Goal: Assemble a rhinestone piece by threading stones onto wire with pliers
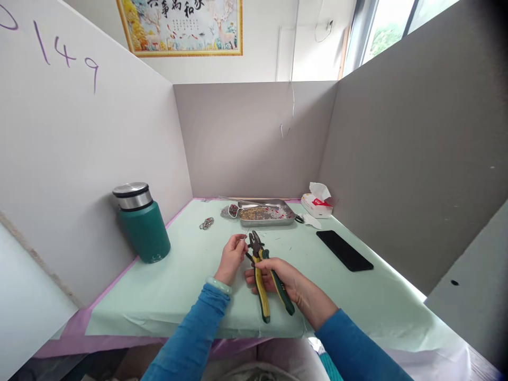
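In the middle of the table, my right hand [280,278] is closed around pliers [260,264] with yellow and dark green handles. The pliers' metal jaws point away from me, and their handles are spread apart. Just left of the jaws, my left hand [234,256] pinches something very thin and pale, perhaps wire, too small to make out. Its fingertips are close beside the pliers' head. Beyond both hands lies a metal tray [268,223] holding gold, red and pale beads. A small white cup [233,210] with dark red bits stands at the tray's left end.
A green bottle [143,227] with a steel lid stands at the left. A small silvery heap [207,224] lies left of the tray. To the right are a black phone [344,250], black scissor handles [299,218] and a tissue box [316,205]. Grey panels [254,143] enclose the table.
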`<state>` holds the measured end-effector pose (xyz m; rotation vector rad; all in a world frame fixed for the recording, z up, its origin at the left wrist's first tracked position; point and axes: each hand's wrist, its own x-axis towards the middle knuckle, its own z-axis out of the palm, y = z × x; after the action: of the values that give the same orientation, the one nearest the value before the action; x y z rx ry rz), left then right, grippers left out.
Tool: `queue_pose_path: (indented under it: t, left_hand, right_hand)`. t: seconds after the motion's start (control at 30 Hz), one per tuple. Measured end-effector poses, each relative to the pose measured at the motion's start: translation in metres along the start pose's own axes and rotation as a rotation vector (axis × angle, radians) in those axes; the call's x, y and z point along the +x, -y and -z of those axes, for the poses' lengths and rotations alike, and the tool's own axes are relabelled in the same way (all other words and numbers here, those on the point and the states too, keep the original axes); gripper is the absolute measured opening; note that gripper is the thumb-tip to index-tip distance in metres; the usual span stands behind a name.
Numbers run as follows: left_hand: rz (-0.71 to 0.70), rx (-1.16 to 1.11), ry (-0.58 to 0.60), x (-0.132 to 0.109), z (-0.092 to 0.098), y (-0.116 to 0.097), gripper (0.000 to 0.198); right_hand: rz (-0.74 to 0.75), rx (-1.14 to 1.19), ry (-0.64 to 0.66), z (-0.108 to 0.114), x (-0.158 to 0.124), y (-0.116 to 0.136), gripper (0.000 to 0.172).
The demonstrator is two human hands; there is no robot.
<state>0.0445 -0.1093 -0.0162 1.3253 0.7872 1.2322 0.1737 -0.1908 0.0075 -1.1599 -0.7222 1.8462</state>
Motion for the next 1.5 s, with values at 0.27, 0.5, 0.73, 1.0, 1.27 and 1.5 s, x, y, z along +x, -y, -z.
queue_pose_path:
  t: [0.27,0.5,0.73,1.0,1.27,1.5]
  left_hand:
    - [-0.059,0.054,-0.026,0.003,0.003,0.006,0.017]
    - [-0.106,0.138,-0.052,0.007,0.006,0.015,0.011]
    - [-0.112,0.179,-0.057,0.007,0.006,0.016,0.01]
    - [-0.146,0.211,-0.049,0.003,0.006,0.01,0.009]
    - [-0.089,0.219,-0.036,0.002,0.006,0.012,0.011]
    - [-0.065,0.168,0.019,0.002,0.007,0.012,0.014]
  right_hand:
    - [-0.026,-0.079,-0.05,-0.014,-0.001,0.009,0.015]
    - [0.029,-0.101,-0.03,-0.013,0.013,0.002,0.013]
    - [0.069,-0.132,-0.005,-0.009,0.017,-0.005,0.014]
    - [0.044,-0.157,0.017,-0.007,0.013,-0.002,0.019]
    - [0.076,-0.149,-0.006,-0.009,0.014,-0.004,0.014]
    - [0.142,-0.125,-0.019,-0.009,0.017,-0.01,0.008]
